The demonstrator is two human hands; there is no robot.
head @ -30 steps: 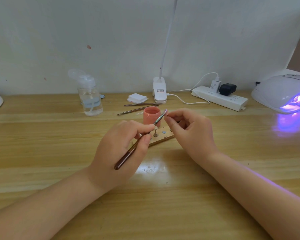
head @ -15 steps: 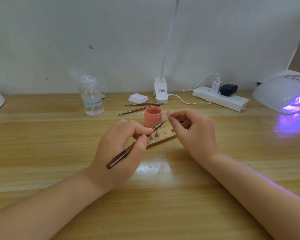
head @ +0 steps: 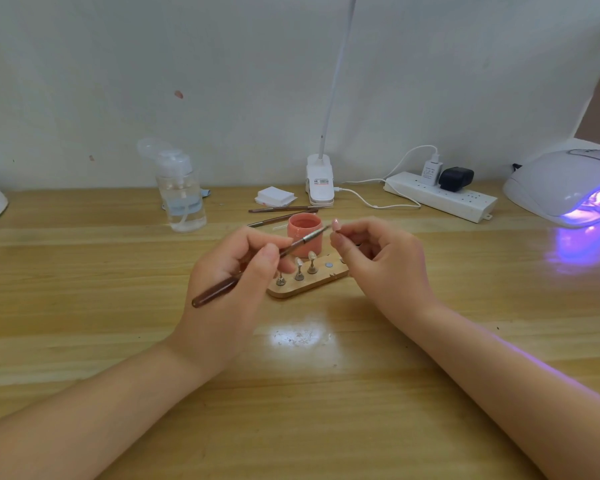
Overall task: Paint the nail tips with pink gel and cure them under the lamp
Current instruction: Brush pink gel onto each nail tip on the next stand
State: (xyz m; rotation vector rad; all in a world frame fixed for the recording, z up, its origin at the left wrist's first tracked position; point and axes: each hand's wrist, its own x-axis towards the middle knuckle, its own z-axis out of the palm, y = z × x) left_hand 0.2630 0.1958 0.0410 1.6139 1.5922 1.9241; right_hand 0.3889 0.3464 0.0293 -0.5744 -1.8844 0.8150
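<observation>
The left hand (head: 232, 271) grips a brown-handled brush (head: 257, 266), its bristle end touching a pink nail tip (head: 336, 224) pinched in the right hand (head: 378, 258). Just behind and below them, a wooden holder (head: 309, 280) carries more tips on stands, beside an open pink gel jar (head: 305, 233). The curing lamp (head: 565, 185) glows purple at the bench's (head: 84, 306) far right.

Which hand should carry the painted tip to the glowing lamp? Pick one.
Right. The right hand already pinches the nail tip, and the lamp sits on its side; the left hand holds the brush.
</observation>
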